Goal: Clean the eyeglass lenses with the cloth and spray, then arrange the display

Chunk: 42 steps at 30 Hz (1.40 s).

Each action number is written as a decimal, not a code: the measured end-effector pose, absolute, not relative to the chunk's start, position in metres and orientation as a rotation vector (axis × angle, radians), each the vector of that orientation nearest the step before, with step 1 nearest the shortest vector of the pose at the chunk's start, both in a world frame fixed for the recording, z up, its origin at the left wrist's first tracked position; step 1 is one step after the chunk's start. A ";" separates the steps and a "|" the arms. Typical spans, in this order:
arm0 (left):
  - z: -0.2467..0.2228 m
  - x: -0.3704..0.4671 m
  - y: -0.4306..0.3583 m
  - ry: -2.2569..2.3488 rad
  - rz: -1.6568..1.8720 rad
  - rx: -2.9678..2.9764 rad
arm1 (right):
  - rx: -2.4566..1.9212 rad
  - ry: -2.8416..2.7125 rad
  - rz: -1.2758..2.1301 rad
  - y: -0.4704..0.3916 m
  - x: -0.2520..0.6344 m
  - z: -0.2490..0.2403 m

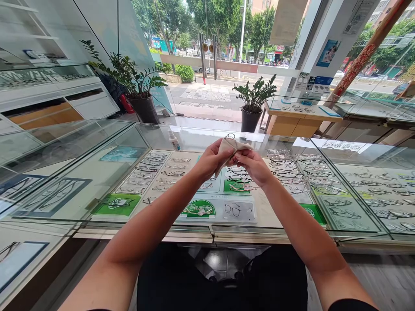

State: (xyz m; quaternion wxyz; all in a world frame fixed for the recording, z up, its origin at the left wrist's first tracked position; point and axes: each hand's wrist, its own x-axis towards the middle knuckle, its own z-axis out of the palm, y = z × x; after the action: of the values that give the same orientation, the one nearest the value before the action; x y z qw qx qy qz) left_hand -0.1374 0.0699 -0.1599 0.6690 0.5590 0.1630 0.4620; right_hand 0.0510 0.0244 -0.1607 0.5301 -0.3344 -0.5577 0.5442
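head-worn view faces forward and down.

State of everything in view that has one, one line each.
Left hand: closed on cloth
Right hand: closed on cloth
Cloth: bunched, folded around eyeglasses
Eyeglasses: partly covered; temples, can't tell
Spray bottle: upright, on counter
Glass counter: top in place, frames inside
Doors: look shut

The cloth (227,149) is light tan. The plants (254,96) are green. The pots (251,119) are black.
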 end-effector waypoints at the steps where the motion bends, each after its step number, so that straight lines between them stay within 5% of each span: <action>1: -0.159 -0.137 0.069 0.375 1.045 1.255 | -0.795 -1.328 1.306 0.025 0.051 -0.161; 42: -0.147 -0.135 0.064 0.427 1.107 1.271 | -0.774 -1.421 1.283 0.026 0.048 -0.166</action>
State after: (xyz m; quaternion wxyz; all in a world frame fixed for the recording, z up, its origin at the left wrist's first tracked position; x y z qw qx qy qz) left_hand -0.1348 0.0640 -0.1474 0.6453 0.5586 0.1875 0.4863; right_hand 0.0477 0.0260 -0.1658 0.5124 -0.3218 -0.5910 0.5335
